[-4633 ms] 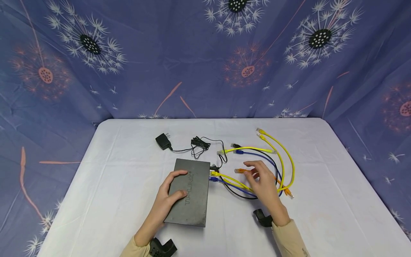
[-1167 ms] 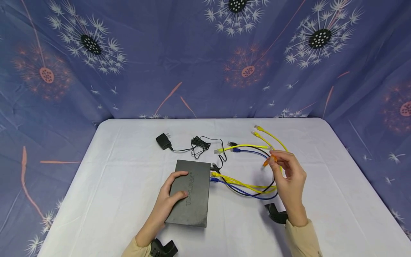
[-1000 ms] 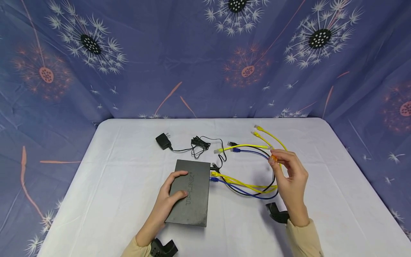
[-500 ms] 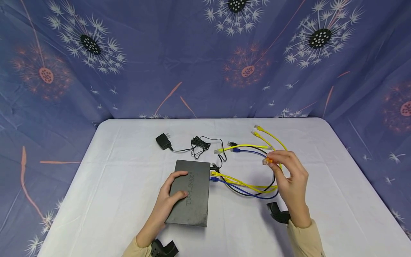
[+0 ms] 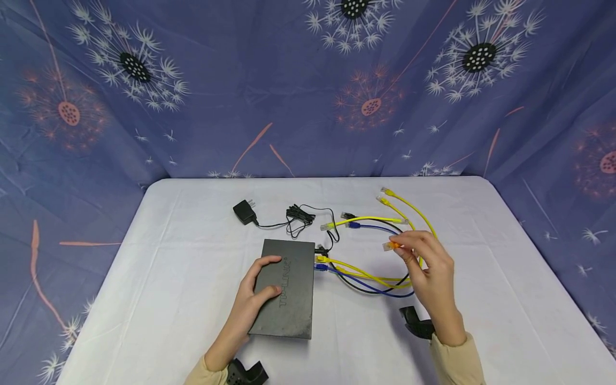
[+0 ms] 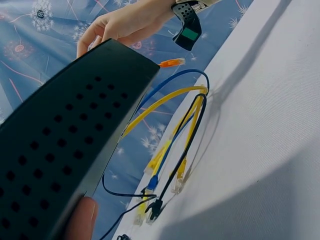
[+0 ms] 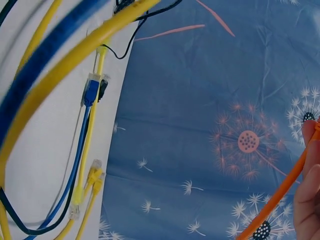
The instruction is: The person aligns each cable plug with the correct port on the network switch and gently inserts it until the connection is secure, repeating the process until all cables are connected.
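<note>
In the head view my left hand [image 5: 247,302] grips a dark grey TP-LINK network switch [image 5: 293,315] by its left side, tilted up off the table. Yellow network cables [image 5: 348,267] and a blue network cable [image 5: 321,267] run out of its right side, beside a black power lead [image 5: 321,250]. To the right, my right hand [image 5: 430,272] pinches an orange network cable [image 7: 277,195] close behind its clear plug [image 5: 389,246]. That plug points left, in the air apart from the switch. An orange plug [image 6: 171,63] shows past the switch's corner in the left wrist view.
A black power adapter [image 5: 245,212] and its bundled cord [image 5: 299,215] lie at the back of the white table [image 5: 183,256]. A separate short yellow cable [image 5: 366,220] lies beside black [image 5: 348,215] and blue plugs [image 5: 353,225]. Yellow plugs [image 5: 386,191] lie farther back.
My right hand has lifted the orange cable off the table and carried it rightward, then slightly left, turning its plug toward the switch. The loose cables shifted a little; my left hand stayed nearly still.
</note>
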Action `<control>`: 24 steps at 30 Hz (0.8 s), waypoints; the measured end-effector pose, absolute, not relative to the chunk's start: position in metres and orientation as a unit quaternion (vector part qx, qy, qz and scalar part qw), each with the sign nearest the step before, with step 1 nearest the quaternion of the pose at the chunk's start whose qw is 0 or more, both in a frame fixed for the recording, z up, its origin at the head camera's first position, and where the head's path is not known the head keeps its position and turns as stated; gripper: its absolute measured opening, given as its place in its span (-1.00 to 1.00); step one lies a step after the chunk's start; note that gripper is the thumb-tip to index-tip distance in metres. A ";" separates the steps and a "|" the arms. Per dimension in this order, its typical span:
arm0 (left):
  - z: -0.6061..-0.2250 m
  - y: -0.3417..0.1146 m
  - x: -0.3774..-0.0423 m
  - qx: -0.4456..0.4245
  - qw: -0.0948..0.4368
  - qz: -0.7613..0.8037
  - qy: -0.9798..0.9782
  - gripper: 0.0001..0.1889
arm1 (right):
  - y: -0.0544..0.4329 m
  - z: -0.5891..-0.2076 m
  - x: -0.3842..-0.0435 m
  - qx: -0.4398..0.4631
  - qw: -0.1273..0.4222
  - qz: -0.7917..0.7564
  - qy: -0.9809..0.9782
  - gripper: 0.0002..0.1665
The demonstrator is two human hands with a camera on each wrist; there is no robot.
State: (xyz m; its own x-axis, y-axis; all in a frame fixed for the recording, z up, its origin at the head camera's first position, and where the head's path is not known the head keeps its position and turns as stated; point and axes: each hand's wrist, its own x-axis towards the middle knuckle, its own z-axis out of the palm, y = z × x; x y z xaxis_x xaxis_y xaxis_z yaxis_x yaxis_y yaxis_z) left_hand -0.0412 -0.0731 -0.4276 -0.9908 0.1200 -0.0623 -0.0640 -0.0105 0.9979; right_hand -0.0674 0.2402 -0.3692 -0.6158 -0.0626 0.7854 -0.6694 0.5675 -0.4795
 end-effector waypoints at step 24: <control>-0.426 -0.072 -0.037 0.010 0.076 0.723 0.686 -0.43 | 0.221 -0.388 -0.056 0.269 0.315 0.396 -0.820 -0.70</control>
State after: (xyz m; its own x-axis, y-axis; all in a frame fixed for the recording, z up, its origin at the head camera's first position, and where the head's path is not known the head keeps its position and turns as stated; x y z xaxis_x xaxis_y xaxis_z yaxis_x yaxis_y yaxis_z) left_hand -0.0374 -0.0722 -0.4255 -0.9883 0.1234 -0.0901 -0.0964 -0.0459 0.9943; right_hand -0.0556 0.2210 -0.3878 -0.6569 -0.1920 0.7291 -0.6904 0.5418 -0.4794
